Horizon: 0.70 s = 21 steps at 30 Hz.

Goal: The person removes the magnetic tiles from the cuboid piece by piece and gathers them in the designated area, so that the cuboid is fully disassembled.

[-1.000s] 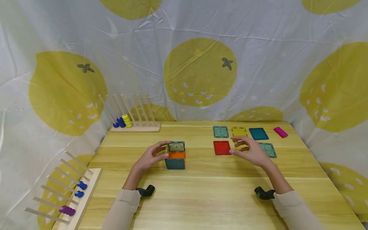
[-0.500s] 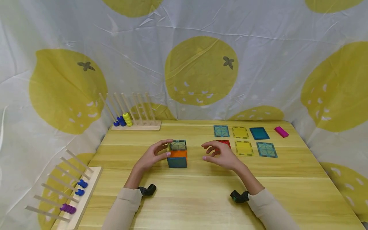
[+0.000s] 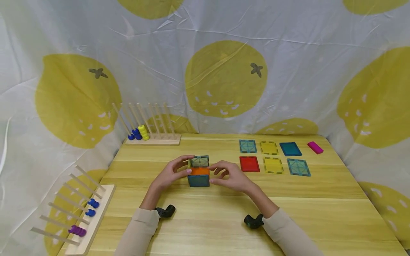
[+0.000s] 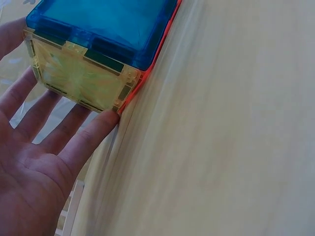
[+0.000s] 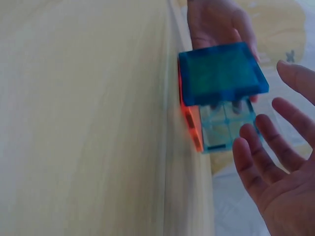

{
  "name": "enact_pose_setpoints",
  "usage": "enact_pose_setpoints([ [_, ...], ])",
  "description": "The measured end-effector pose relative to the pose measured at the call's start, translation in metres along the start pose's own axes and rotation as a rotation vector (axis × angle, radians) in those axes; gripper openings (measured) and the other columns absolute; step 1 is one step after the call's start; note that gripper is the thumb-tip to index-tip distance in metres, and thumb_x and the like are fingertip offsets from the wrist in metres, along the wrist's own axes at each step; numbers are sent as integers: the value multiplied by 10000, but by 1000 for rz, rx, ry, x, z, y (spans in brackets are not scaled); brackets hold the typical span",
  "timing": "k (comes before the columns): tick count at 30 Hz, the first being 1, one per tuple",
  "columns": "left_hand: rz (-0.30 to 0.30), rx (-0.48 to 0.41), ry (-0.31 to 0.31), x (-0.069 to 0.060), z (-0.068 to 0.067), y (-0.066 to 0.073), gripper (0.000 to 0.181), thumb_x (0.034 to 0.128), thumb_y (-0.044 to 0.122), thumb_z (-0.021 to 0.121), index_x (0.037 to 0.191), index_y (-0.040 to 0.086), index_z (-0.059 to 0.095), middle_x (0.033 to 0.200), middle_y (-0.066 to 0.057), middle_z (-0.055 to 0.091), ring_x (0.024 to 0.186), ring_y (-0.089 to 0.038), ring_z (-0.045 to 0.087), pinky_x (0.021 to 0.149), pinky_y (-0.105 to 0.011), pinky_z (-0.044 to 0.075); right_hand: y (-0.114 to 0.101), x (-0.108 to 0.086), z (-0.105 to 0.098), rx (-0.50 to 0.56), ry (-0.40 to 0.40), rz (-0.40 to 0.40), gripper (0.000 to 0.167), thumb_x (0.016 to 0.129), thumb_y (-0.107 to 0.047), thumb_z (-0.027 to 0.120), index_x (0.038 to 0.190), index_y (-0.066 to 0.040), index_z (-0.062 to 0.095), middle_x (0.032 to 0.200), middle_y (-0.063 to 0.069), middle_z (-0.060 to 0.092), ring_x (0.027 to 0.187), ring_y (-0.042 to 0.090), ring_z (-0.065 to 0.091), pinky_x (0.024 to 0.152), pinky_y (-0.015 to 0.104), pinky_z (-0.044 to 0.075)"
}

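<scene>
A small box of magnetic tiles [image 3: 198, 180] stands on the table, with a blue front, a yellow left wall and an orange floor. My left hand [image 3: 169, 174] holds its left side, thumb by the front corner and index finger toward the back. In the left wrist view the fingers meet the edge of the yellow tile [image 4: 78, 73]. My right hand [image 3: 231, 176] is at the box's right side, fingers spread and holding nothing. The right wrist view shows its fingers close to a light teal tile [image 5: 219, 128] below the blue tile [image 5: 224, 71]; contact cannot be told.
Loose tiles lie at the back right, among them a red tile [image 3: 249, 164], yellow tile [image 3: 273, 165] and blue tile [image 3: 290, 149]. A magenta block [image 3: 315, 147] sits beyond. Wooden peg racks with beads stand at the back left [image 3: 153, 141] and left edge [image 3: 96, 222].
My right hand has moved left from above the loose tiles to the box's right side. The left hand has stayed at the box.
</scene>
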State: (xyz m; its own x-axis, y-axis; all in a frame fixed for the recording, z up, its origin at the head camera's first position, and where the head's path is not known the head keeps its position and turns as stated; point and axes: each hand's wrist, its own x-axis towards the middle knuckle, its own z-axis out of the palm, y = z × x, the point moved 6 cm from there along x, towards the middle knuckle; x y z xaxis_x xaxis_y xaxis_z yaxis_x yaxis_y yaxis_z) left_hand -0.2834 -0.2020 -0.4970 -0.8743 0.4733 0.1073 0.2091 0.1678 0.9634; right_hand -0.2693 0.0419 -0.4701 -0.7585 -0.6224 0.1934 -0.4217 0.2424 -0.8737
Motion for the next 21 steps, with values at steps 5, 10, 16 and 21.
enact_pose_setpoints([
  [5, 8, 22, 4, 0, 0, 0, 530, 1032, 191, 646, 1535, 174, 479, 1621, -86, 411, 1477, -453, 378, 1064, -551, 505, -4, 7, 12, -6, -26, -5, 447, 927, -259, 795, 1322, -84, 680, 1295, 162, 679, 1069, 292, 671, 884, 391, 600],
  [10, 9, 36, 11, 1, 0, -1, 526, 1029, 188, 654, 1528, 201, 490, 1610, -57, 432, 1472, -432, 397, 1067, -561, 499, -6, 12, 18, -21, -28, -13, 463, 938, -275, 781, 1329, -52, 672, 1289, 148, 686, 1062, 228, 674, 880, 396, 603],
  [16, 1, 19, 7, 0, 0, -2, 519, 1031, 189, 651, 1524, 226, 493, 1611, -40, 425, 1476, -414, 396, 1054, -548, 511, -6, 15, 26, -36, -24, -13, 426, 944, -292, 773, 1313, -95, 689, 1235, 77, 707, 1043, 199, 658, 853, 329, 593],
  [21, -11, 21, 10, 0, -1, -2, 506, 1035, 193, 644, 1516, 240, 498, 1614, -35, 414, 1480, -415, 386, 1049, -556, 512, -7, 17, 33, -53, -21, 8, 392, 943, -335, 770, 1301, -190, 704, 1204, -34, 698, 1038, 167, 634, 838, 298, 583],
])
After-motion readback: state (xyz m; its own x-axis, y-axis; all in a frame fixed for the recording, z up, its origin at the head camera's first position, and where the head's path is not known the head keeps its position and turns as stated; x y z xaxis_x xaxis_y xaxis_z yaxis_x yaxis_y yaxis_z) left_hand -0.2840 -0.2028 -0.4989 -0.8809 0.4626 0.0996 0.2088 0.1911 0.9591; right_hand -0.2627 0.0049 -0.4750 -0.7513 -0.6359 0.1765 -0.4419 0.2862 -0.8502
